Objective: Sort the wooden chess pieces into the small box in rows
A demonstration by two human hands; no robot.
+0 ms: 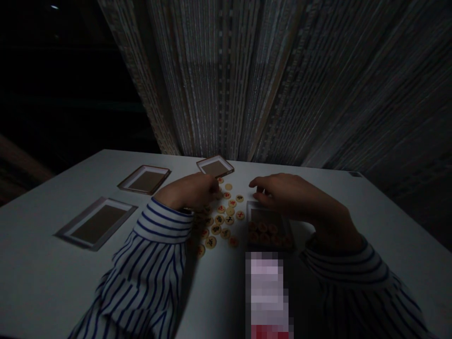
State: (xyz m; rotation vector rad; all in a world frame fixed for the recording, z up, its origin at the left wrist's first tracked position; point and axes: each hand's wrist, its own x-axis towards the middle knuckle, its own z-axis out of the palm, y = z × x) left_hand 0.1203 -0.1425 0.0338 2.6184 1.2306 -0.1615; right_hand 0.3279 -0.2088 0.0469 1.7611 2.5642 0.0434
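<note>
Round xiangqi pieces (219,220) with red or dark characters lie scattered in the middle of the table. My left hand (193,190) is over the far left side of them, fingers curled down and closed; what they hold, if anything, is hidden. To the right, my right hand (287,194) hovers with its index finger and thumb apart and nothing visible between them. Below it stands a shallow tray (250,209) with several xiangqi pieces (263,228) lined up in its near part. My right hand partly covers this tray's far right side.
Two shallow boxes or lids, one brown-edged (122,183) and one grey (63,231), lie on the white table (31,263) at left. Another brown-edged one (231,170) is at the back. A string curtain (226,84) hangs behind. The light is dim.
</note>
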